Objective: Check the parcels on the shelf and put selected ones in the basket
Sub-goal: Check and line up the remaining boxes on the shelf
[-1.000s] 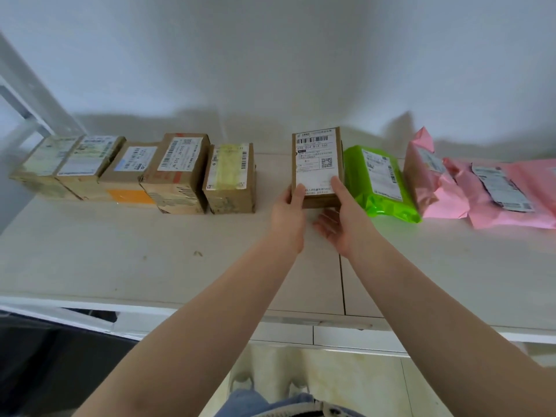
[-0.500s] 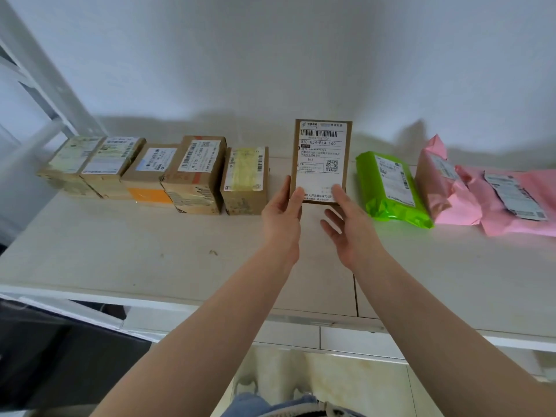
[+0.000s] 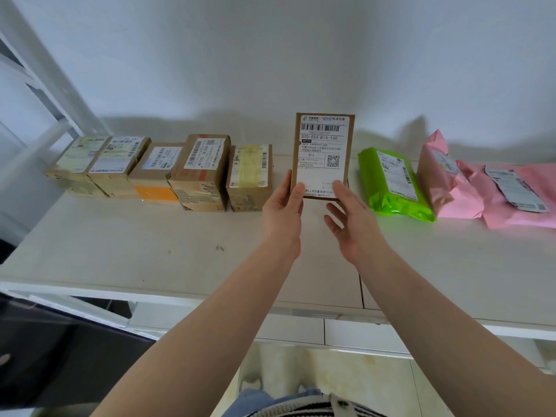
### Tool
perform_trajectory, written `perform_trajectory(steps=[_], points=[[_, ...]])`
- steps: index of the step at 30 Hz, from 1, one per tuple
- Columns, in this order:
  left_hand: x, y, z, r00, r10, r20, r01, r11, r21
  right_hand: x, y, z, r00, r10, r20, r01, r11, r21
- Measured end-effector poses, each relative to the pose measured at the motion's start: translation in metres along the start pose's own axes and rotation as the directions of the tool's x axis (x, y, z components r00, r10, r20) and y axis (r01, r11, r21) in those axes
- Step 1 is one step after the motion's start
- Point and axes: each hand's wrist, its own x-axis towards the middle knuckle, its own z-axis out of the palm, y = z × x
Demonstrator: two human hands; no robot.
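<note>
Cardboard boxes: five on shelf [image 3: 150, 251], one [image 3: 323, 155] in both hands.

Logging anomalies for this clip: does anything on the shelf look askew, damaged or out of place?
Little. One pink bag looks crumpled and stands up unlike its flat neighbour. The held box, tilted up by the left hand and right hand, leaves a gap in the row.

My left hand [image 3: 282, 212] and right hand [image 3: 350, 219] hold one box [image 3: 323, 155] up over the shelf [image 3: 150, 251]. Five boxes [image 3: 198, 173] sit in a row left of my hands. Three soft bags [image 3: 391, 182] lie to the right.
</note>
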Motion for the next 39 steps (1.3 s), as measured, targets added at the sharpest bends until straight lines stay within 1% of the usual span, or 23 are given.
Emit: perform_trajectory(steps=[6, 9, 14, 18, 22, 25, 29, 31, 33, 36, 37, 39], points=[[-0.003, 0.006, 0.001, 0.998, -0.015, -0.056, 0.02, 0.996, 0.089, 0.0, 0.0, 0.002, 0.999, -0.036, -0.024, 0.035, 0.998, -0.045], [-0.005, 0.009, 0.003, 0.996, -0.027, -0.086, 0.035, 0.996, 0.087, 0.002, 0.001, 0.002, 0.998, -0.041, -0.045, 0.038, 0.997, -0.065], [-0.004, 0.014, 0.009, 0.99, -0.05, -0.132, 0.058, 0.997, 0.06, 0.004, 0.003, 0.002, 0.999, -0.029, -0.039, 0.026, 0.997, -0.069], [-0.002, 0.014, 0.011, 0.984, -0.058, -0.166, 0.071, 0.994, 0.078, 0.006, 0.003, 0.004, 0.998, -0.019, -0.066, 0.014, 0.997, -0.078], [-0.001, 0.013, 0.011, 0.971, -0.101, -0.216, 0.119, 0.99, 0.072, 0.01, 0.004, 0.006, 0.995, -0.038, -0.093, 0.02, 0.982, -0.189], [-0.001, 0.012, 0.006, 0.968, -0.128, -0.218, 0.151, 0.984, 0.091, 0.013, 0.002, 0.01, 0.991, -0.056, -0.119, 0.022, 0.963, -0.27], [0.0, 0.014, -0.003, 0.965, -0.156, -0.213, 0.186, 0.974, 0.129, 0.022, 0.003, 0.022, 0.986, -0.006, -0.164, -0.052, 0.939, -0.341], [0.003, 0.018, -0.009, 0.966, -0.145, -0.214, 0.176, 0.976, 0.131, 0.025, 0.005, 0.03, 0.986, -0.002, -0.164, -0.061, 0.923, -0.379], [0.004, 0.026, -0.015, 0.97, -0.13, -0.208, 0.158, 0.98, 0.124, 0.03, 0.008, 0.038, 0.988, -0.009, -0.154, -0.058, 0.903, -0.426], [0.005, 0.045, -0.028, 0.971, -0.111, -0.212, 0.134, 0.986, 0.098, 0.04, 0.014, 0.044, 0.985, -0.072, -0.154, -0.021, 0.847, -0.53], [0.007, 0.053, -0.036, 0.97, -0.099, -0.224, 0.121, 0.989, 0.086, 0.042, 0.017, 0.046, 0.983, -0.086, -0.164, -0.027, 0.808, -0.588], [0.014, 0.072, -0.058, 0.965, -0.042, -0.259, 0.063, 0.995, 0.075, 0.047, 0.02, 0.045, 0.973, -0.122, -0.196, -0.058, 0.693, -0.718]])
